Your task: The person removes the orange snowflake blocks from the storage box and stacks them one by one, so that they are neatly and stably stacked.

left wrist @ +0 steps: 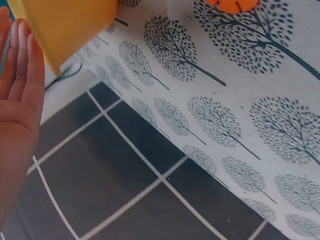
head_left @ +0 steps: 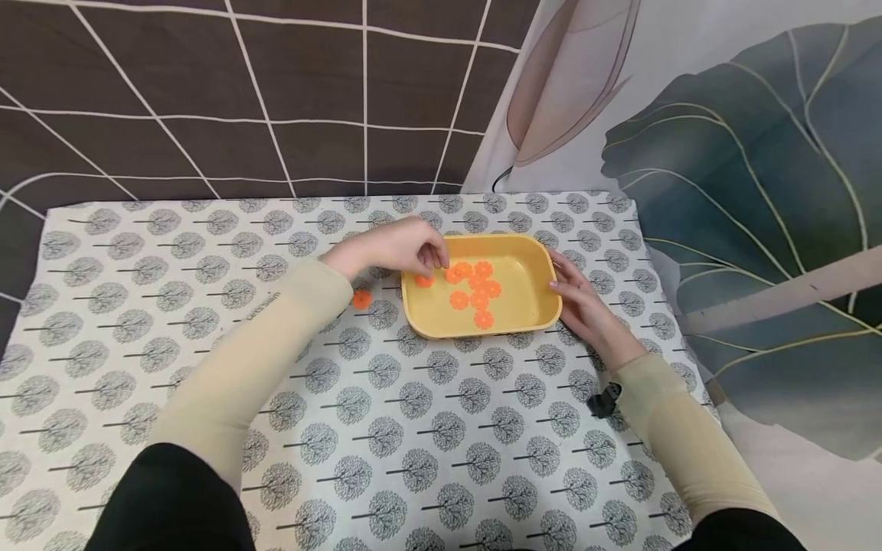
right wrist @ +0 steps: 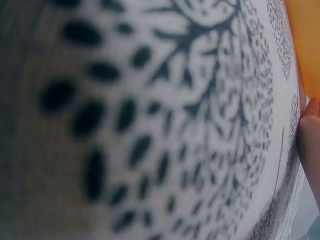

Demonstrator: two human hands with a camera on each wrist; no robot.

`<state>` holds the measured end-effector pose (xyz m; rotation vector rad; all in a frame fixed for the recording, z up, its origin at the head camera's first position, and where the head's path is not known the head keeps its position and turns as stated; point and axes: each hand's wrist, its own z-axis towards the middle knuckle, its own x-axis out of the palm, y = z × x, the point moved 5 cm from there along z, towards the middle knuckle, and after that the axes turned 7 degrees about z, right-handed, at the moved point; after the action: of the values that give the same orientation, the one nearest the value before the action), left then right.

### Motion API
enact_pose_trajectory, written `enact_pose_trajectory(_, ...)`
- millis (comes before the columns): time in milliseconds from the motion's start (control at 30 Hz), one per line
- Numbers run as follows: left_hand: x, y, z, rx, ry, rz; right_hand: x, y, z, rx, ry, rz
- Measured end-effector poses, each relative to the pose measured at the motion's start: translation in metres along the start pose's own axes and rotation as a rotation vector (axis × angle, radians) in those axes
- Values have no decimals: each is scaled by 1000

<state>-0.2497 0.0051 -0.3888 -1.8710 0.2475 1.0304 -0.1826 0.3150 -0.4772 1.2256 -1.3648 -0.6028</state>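
A yellow rectangular basin [head_left: 527, 287] stands on the table, with several flower-shaped orange slices [head_left: 478, 298] on its floor. My left hand [head_left: 406, 243] reaches over the basin's left rim with bent fingers, the fingertips beside an orange slice; whether they pinch it is unclear. In the left wrist view, the left hand [left wrist: 20, 95] shows its palm side next to the basin wall [left wrist: 75, 25]. My right hand [head_left: 582, 300] grips the basin's right end, thumb at the rim. One orange slice [head_left: 361, 299] lies on the cloth left of the basin.
A white tablecloth [head_left: 386, 436] printed with grey trees covers the table. Behind its far edge is a dark surface [head_left: 310, 145] with white grid lines. A leaf-patterned curtain [head_left: 723, 191] hangs at the right, and a small black object [head_left: 604, 400] is at the right wrist.
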Motion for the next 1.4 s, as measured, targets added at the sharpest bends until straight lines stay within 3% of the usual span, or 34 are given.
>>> enact_pose_trajectory(300,12,-2,13,-19,100,160,0,0,1,4,-16,-2)
enact_pose_trajectory(600,24,-2,21,-29,152,325,-1,-3,1,4,-23,14)
enact_pose_trajectory(867,32,0,20,-33,168,301,-2,-3,1,13,-38,-18)
enact_pose_trajectory(1067,35,1,21,9,145,252,-3,-2,0,7,-29,-33)
enact_pose_trajectory(1400,37,3,23,13,121,298,-3,-3,1,11,-36,-25)
